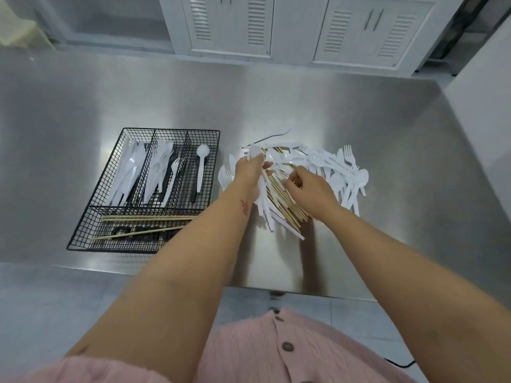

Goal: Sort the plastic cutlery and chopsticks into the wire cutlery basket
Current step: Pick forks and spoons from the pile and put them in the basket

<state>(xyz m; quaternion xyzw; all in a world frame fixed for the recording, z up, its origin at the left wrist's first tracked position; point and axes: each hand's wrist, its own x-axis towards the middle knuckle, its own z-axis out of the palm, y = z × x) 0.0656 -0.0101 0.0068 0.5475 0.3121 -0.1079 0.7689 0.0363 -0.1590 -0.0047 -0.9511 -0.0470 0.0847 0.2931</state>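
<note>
Basket (pixel 171 130) at L on steel table (pixel 331 106), black wire, 4 sections: 3 long ones at far side, 1 crosswise at near side. Far-L section w/ white knives (pixel 130 170). Mid section w/ white forks (pixel 159 167), something black beneath. Far-R section w/ lone spoon (pixel 201 164), white, bowl pointing away, on top of a black piece. Near section w/ sticks (pixel 146 217), a few, lying lengthwise, one slanting toward near-L corner.

Just R of basket: pile (pixel 326 161) of white plastic forks, spoons & knives, all mixed, w/ loose sticks (pixel 287 205) bundled at its near-L side, pointing toward table edge.

Reaches into pile w/ both hands, forearms bare. Grips spoon (pixel 255 153) in L hand (pixel 250 170) at pile's far-L end, bowl sticking out beyond fingers; maybe more white pieces in same grip, hard to tell. Holds R hand (pixel 309 189) over loose sticks, fingers curled, tips down among forks & sticks; can't tell whether anything pinched. Hands near each other, not touching.

Pink buttoned shirt (pixel 276 355) at bottom. White louvred cabinets (pixel 229 23) beyond table.
</note>
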